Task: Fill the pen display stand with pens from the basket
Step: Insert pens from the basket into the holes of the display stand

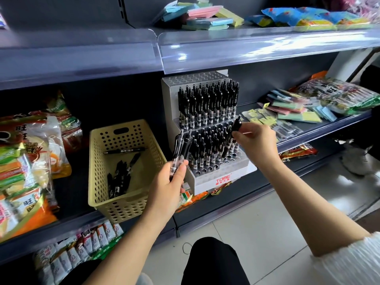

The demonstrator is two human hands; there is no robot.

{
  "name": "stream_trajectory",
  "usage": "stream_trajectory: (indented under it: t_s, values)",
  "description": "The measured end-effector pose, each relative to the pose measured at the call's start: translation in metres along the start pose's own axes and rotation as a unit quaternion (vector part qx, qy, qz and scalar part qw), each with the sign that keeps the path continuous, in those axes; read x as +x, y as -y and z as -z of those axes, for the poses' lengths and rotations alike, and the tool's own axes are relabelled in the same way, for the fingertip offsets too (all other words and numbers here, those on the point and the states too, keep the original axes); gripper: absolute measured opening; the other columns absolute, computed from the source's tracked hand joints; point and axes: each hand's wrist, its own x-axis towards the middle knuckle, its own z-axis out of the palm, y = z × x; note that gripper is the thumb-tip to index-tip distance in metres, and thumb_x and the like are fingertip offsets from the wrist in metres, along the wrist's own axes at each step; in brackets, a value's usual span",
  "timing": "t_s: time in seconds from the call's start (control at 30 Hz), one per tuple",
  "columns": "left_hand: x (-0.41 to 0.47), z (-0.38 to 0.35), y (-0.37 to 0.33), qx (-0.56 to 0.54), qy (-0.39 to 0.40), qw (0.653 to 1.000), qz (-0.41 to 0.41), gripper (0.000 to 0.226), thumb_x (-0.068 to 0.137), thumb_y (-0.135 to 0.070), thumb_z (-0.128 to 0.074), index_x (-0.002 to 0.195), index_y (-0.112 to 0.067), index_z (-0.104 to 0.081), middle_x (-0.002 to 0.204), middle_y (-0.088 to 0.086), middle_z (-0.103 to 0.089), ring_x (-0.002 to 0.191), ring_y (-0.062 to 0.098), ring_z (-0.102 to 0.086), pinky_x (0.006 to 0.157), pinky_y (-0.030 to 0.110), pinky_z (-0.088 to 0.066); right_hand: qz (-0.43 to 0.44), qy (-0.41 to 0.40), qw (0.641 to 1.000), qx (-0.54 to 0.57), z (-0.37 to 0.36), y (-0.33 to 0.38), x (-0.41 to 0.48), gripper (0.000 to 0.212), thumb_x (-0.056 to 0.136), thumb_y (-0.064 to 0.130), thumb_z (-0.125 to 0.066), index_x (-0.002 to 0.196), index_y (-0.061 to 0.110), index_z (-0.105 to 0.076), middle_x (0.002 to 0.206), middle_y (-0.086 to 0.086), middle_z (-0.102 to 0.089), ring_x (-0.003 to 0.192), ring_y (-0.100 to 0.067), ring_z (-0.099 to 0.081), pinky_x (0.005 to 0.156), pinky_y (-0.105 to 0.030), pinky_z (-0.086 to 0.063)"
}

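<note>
Dark-trousered knee (213, 262) lowest; above it the left hand (173, 178), fingers curled round two black pens (182, 146), upright beside the cream basket (123, 204) where loose pens (120, 178) lie. Right hand (257, 141) pinches one pen (237, 123) at the grey display stand (205, 182), marked "TOME" in red, on the shelf (236, 208).

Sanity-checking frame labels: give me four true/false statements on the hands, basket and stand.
1. The basket is empty. False: loose pens lie in it.
2. The left hand grips upright pens. True.
3. The right hand holds nothing. False: it pinches a single pen at the right side of the stand.
4. The stand's front holes are unfilled. True.
</note>
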Motion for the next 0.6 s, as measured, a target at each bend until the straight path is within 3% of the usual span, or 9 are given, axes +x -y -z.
stream_trajectory:
  t_s: [0.13,0.27,0.4,0.5,0.6]
  values:
    - [0.001,0.007,-0.003,0.017,-0.012,1.000,-0.015,0.022,0.096,-0.032,-0.044,0.109,-0.027,-0.061,0.081,-0.009,-0.052,0.059,0.005,-0.048,0.050,0.005,-0.039,0.021,-0.006,0.998,-0.056,-0.007,-0.002,0.002,0.012,0.087,0.010,-0.064,0.094,0.005,-0.072,0.077,-0.008,-0.068,0.057,-0.011,-0.051,0.052,-0.019,-0.040]
    - [0.001,0.009,-0.005,0.019,-0.006,0.999,-0.027,0.017,0.095,-0.033,-0.046,0.101,-0.032,-0.061,0.076,-0.013,-0.052,0.062,0.001,-0.048,0.060,0.015,-0.042,0.009,0.012,0.995,-0.094,-0.012,-0.006,0.005,0.012,0.086,0.012,-0.065,0.085,0.001,-0.070,0.075,-0.010,-0.069,0.066,-0.026,-0.063,0.063,-0.032,-0.052]
    - [0.002,0.009,-0.005,0.021,0.001,0.999,-0.033,0.014,0.095,-0.033,-0.046,0.097,-0.034,-0.060,0.072,-0.015,-0.050,0.072,0.003,-0.048,0.066,0.015,-0.039,-0.008,0.060,0.989,-0.134,-0.020,-0.012,0.007,0.012,0.083,0.014,-0.069,0.076,0.004,-0.072,0.065,-0.009,-0.067,0.057,-0.028,-0.059,0.057,-0.031,-0.052]
    - [0.002,0.010,-0.005,0.026,0.003,0.999,-0.031,0.014,0.095,-0.034,-0.047,0.098,-0.034,-0.060,0.069,-0.012,-0.047,0.070,0.005,-0.047,0.057,0.003,-0.037,-0.026,0.074,0.984,-0.159,-0.023,-0.018,0.009,0.020,0.083,0.016,-0.068,0.070,0.001,-0.070,0.062,-0.014,-0.064,0.054,-0.020,-0.049,0.054,-0.026,-0.044]
    - [0.003,0.008,-0.005,0.019,0.011,0.999,-0.029,0.013,0.094,-0.036,-0.048,0.091,-0.038,-0.060,0.068,-0.012,-0.048,0.064,0.005,-0.045,0.052,0.005,-0.035,-0.028,0.077,0.983,-0.165,-0.023,-0.020,0.010,0.022,0.083,0.018,-0.068,0.071,0.000,-0.070,0.066,-0.014,-0.067,0.054,-0.019,-0.051,0.055,-0.026,-0.046]
